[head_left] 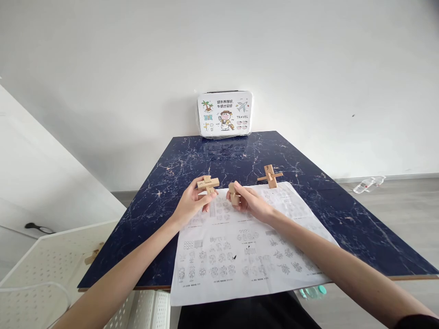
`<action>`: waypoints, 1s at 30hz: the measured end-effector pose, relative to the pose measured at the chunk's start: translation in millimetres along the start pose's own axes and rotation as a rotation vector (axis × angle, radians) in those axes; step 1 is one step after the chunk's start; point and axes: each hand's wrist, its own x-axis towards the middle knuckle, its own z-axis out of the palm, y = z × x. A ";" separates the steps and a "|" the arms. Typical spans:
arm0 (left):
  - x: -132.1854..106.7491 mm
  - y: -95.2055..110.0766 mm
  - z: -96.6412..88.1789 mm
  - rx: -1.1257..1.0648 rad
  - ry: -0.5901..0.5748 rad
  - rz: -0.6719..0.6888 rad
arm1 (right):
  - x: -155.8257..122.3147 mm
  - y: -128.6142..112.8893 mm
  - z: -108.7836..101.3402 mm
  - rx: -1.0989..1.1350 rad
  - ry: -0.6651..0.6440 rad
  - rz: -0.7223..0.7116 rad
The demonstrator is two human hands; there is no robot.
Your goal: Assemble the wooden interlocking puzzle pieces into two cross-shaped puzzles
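Observation:
Over the far part of a printed instruction sheet [222,265], my left hand [192,201] grips a cross of interlocked wooden puzzle pieces [208,184], with a dark mark on its near face. A short gap to the right, my right hand [252,201] is closed around a notched wooden puzzle piece [234,195]; its fingers hide part of it. Beyond the right hand, another wooden cross [270,176], marked with a dark character, rests by the sheet's far edge. The two held items are apart.
A white case with cartoon prints [224,114] stands at the table's back against the wall. The dark blue marbled table [154,196] narrows away from me. At lower left, a white perforated surface [41,260] bears a wooden piece [93,253]. Plastic bottles [368,184] lie on the floor.

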 end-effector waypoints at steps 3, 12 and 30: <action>-0.4 1.3 -0.4 -0.006 -0.005 0.016 | 0.0 -2.0 -2.4 0.168 0.011 0.058; -0.1 0.0 -1.0 0.018 0.055 0.030 | 1.8 -2.1 -2.6 0.310 -0.120 0.051; -1.6 -5.4 -2.6 0.206 -0.015 0.163 | 0.5 -0.3 -6.9 0.390 -0.253 0.178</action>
